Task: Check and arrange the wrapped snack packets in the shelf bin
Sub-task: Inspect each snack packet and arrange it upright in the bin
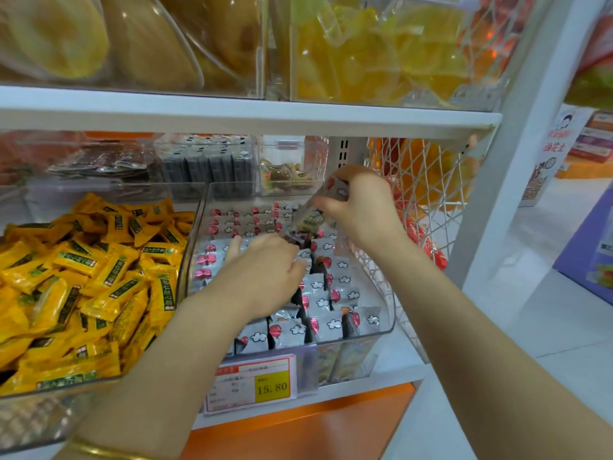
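Bin: clear plastic shelf bin, filled with upright rows of silver wrapped snack packets printed with red and white clouds.
Left hand: palm down, fingers laid fairly straight on the middle rows.
Right hand: pinches a tilted silver packet above the bin's 1 o'clock corner.
Edges: white wire mesh panel just beside the bin at 3 o'clock; heap of yellow wrapped packets at 9 o'clock.
Open room: free air above the rows, under the white shelf board.
Hidden: packets under the left hand; the held packet's print is blurred.
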A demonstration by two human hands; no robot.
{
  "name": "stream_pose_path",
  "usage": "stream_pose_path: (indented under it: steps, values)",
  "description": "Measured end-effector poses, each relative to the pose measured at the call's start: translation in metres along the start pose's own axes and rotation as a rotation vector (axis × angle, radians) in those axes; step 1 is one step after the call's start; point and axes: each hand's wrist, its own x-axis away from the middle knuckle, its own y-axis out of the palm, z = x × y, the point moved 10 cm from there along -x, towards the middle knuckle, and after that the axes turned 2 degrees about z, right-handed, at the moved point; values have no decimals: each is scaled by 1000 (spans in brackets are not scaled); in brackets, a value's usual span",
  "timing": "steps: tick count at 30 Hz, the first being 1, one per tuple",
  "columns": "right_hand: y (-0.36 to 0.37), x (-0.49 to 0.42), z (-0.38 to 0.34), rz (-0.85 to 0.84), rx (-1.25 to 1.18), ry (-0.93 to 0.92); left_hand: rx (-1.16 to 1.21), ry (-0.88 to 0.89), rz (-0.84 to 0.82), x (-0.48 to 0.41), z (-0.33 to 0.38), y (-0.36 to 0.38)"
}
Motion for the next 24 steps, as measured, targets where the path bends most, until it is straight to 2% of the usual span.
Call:
stream_pose_path:
  steps: [6, 13, 17, 20, 24]
  values:
    - [71, -6, -10, -417, 209, -81, -4, 17, -3, 12, -1, -6]
    - [106, 2, -6, -633, 440, -204, -29, -36, -46, 18, -12, -9]
    - [107, -6, -9, -678, 408, -194, -13, -44, -92, 20, -12, -1]
    - [96, -25, -6, -546, 330, -134, 10, -40, -95, 22, -11, -3]
    - [98, -38, -3, -471, 437, -132, 43, -53, -90, 22, -11, -7]
